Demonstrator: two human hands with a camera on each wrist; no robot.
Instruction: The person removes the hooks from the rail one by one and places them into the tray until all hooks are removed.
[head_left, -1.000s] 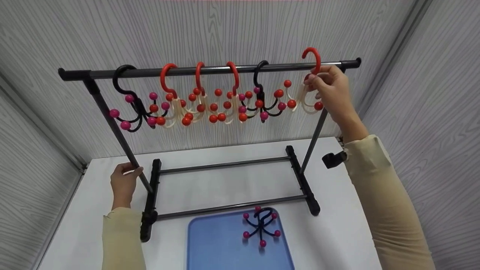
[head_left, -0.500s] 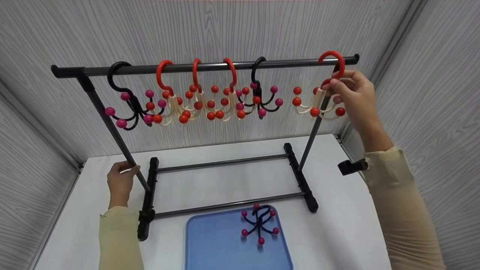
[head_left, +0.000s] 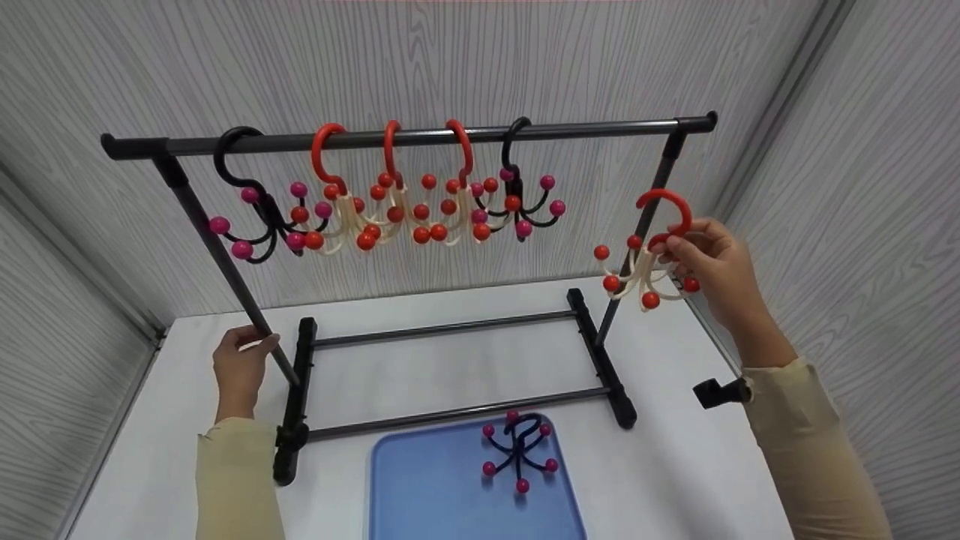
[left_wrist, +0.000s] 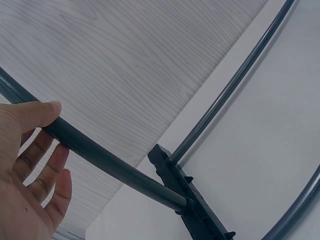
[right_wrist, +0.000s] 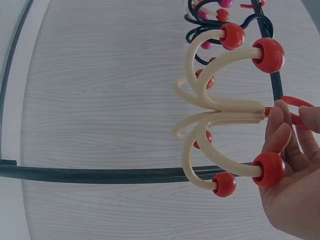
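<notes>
My right hand pinches the red hook of a cream multi-arm hanger with red ball tips, below the top bar and in front of the right post. The right wrist view shows this hanger close up, its curved arms spread away from the fingers. My left hand grips the left post of the dark rack low down, thumb on one side and fingertips on the other. On the top bar hang several hangers: a black one at the left, three cream ones with red hooks, and another black one.
A blue tray lies in front of the rack on the white table. On it rests a black hanger with pink ball tips. The rack's base has black feet and two crossbars. Wood-grain panels enclose the back and sides.
My right hand has carried the cream hanger rightward along the top bar, then down, so its hook is now below the bar. The left hand stays on the post.
</notes>
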